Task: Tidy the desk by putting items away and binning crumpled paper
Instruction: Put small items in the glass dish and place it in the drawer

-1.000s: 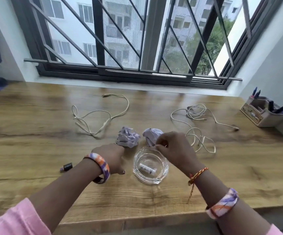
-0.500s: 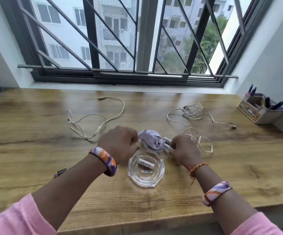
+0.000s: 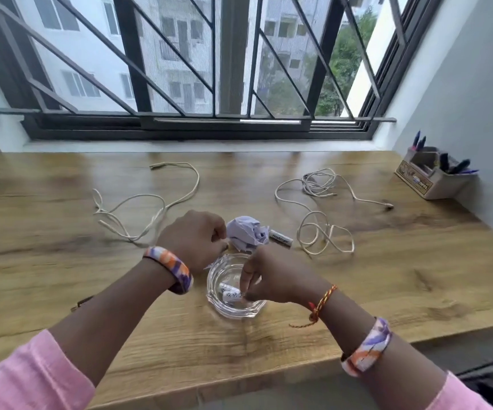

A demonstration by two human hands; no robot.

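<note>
A: What is sitting nearest on the desk (image 3: 372,291)?

B: A glass dish (image 3: 233,306) is sitting close to the front edge, and 2 white batteries (image 3: 230,292) are lying inside it, side by side. The right hand (image 3: 272,279) is reaching down over the dish with its fingers curled, and the fingertips are pinching the nearer battery.

A: And the other hand?

B: The left hand (image 3: 193,239) is resting just beyond the dish's left rim, fingers curled tight. A scrap of pale paper is poking out beneath it, so it seems to be gripping a crumpled paper, though the fist is hiding most of it.

A: Where is the crumpled paper I can see?

B: That lilac paper ball (image 3: 246,233) is lying just behind the dish, touching the left hand's knuckles. A 3rd battery (image 3: 280,238) is lying just beside it on the right.

A: Farther back?

B: 2 pale cables are sprawling, the left cable (image 3: 139,211) and the right cable (image 3: 319,214), well apart. A pen holder (image 3: 425,179) is standing in the far right corner.
</note>
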